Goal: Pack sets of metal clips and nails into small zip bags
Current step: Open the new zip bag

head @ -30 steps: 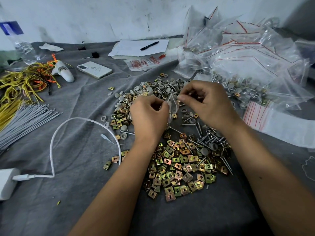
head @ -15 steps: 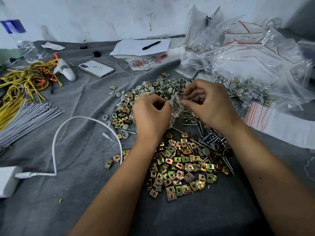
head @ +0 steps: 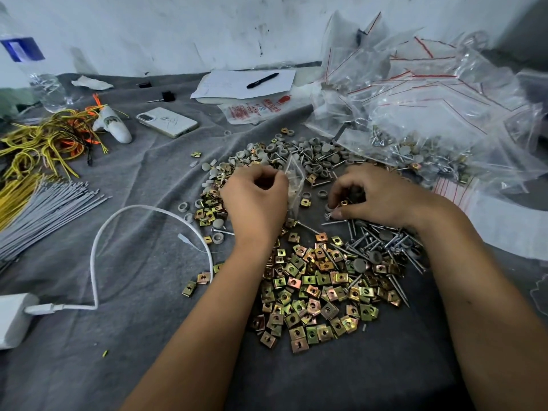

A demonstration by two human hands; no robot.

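Note:
My left hand (head: 255, 200) pinches a small clear zip bag (head: 295, 180) that stands upright between my two hands. My right hand (head: 376, 194) is down on the loose parts to the right of the bag, fingers curled round a gold metal clip (head: 344, 202) and some small pieces. A heap of gold and bronze square clips (head: 314, 292) lies in front of my forearms. Nails (head: 382, 241) with grey heads spread to the right of the heap. Grey round caps (head: 311, 152) lie beyond my hands.
A pile of clear zip bags (head: 430, 93) with red seals fills the back right. A phone (head: 167, 122), paper with a pen (head: 262, 80) and a water bottle (head: 44, 84) sit at the back. Yellow wires (head: 38, 149), grey ties (head: 44, 209) and a white charger cable (head: 98, 256) lie left.
My right hand has left the bag's mouth and dropped to the right onto the loose parts. My left hand still holds the bag upright.

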